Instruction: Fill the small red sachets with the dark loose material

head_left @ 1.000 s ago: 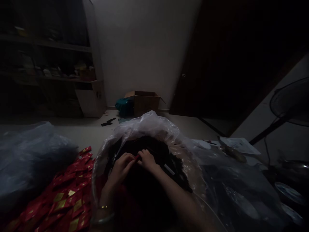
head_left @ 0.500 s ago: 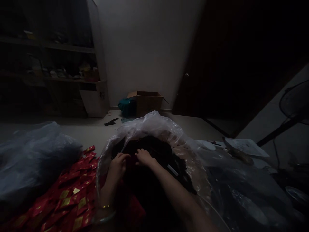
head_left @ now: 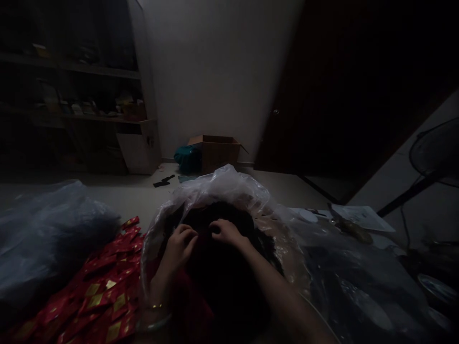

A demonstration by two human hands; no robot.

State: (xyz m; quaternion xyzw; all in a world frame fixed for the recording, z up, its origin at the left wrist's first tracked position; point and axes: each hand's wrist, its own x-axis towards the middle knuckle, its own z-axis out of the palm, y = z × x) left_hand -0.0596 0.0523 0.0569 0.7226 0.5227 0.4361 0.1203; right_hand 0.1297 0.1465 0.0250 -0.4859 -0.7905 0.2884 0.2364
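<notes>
**Hands and contents.** Left hand [head_left: 181,247]: fingers curled, half closed, pressed into a dark cloth [head_left: 215,267] with a reddish fold; whether it has a firm grip cannot be told. Two bangles, one gold-coloured [head_left: 155,306] and one clear [head_left: 155,322], sit at its wrist. Right hand [head_left: 225,231]: fingers loosely bent, resting on the same cloth just beside the left hand; no firm hold can be made out. The cloth lies inside a clear plastic bag [head_left: 229,186], its mouth gathered up at 12 o'clock from the hands.

**Surface.** At 8 o'clock, a heap of red packets with gold squares [head_left: 103,298]; beyond them at 9 o'clock, a bulging grey plastic bag [head_left: 46,234]. At 3 o'clock, loose papers [head_left: 362,218] and a brownish object [head_left: 349,231]. What carries all this is too dark to tell.

**Room.** At 12 o'clock on the pale floor [head_left: 125,196], an open cardboard box [head_left: 215,153] beside a teal cloth bundle [head_left: 186,160]. At 11 o'clock, wooden shelving [head_left: 71,69]; at 1 o'clock, a dark door [head_left: 308,95]; at 2 o'clock, a standing fan [head_left: 437,153].
</notes>
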